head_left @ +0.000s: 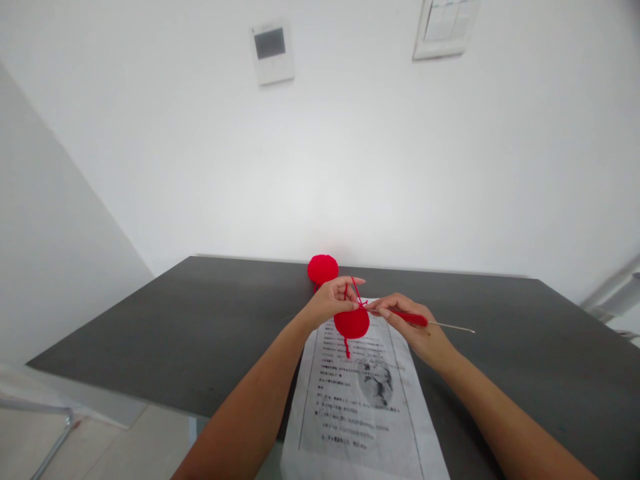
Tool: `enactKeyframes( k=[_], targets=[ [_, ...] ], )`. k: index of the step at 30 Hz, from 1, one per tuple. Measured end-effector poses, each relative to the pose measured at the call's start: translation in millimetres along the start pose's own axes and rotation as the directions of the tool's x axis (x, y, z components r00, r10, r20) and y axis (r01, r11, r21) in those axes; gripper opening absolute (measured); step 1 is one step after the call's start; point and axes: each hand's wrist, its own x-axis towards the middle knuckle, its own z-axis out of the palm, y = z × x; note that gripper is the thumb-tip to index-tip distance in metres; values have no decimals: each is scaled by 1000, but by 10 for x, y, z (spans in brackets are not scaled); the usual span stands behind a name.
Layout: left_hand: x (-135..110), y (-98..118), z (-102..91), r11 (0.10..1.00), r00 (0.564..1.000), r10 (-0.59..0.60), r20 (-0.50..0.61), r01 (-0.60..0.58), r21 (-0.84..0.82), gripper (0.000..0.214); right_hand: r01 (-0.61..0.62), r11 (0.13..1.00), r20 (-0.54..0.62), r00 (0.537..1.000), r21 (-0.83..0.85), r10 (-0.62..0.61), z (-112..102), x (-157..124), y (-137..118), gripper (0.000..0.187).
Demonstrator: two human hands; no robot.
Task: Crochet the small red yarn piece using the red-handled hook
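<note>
Lying crosswise between the two hands, the red-handled crochet hook (410, 318) has its long axis running nearly left to right, with its right end dipping slightly toward the person. One thin metal end points left into the loops at the top edge of a red crocheted piece (352, 325), where the tip is too small to make out; the other metal end sticks out past the right hand (424, 339) and points right. That hand is closed around the hook, thumb and fingers pinching it near its left end, the red handle lying across the hand.

The left hand (330, 301) pinches the top edge of the crocheted piece between thumb and fingers, its index finger extended to the right and a strand of red yarn (356, 291) running up to it from the loops. The piece hangs rounded side down above a printed sheet (357, 413), and a short red tail (347, 348) drops from it toward the person. Behind the left hand, a red yarn ball (323, 268) sits near the far edge of the dark surface (215, 320), close to the white wall (350, 153).
</note>
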Motion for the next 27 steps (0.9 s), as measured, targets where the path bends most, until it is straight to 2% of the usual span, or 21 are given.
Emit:
enactKeyframes(
  k=[13,20,25,27],
  targets=[
    [-30,16,26,984,996,87,-3,-85,157,55,69,982,42,997,-178,-63,47,2,1,17],
    [-47,26,78,986,996,87,36,-91,140,58,236,950,84,971,-207,-223,97,6,30,15],
    [-21,17,83,994,995,90,-35,-87,68,74,286,926,3,956,-245,-294,115,-2,79,12],
    [-4,5,85,997,996,63,-70,-60,38,82,297,924,7,952,-242,-305,108,0,97,13]
  ],
)
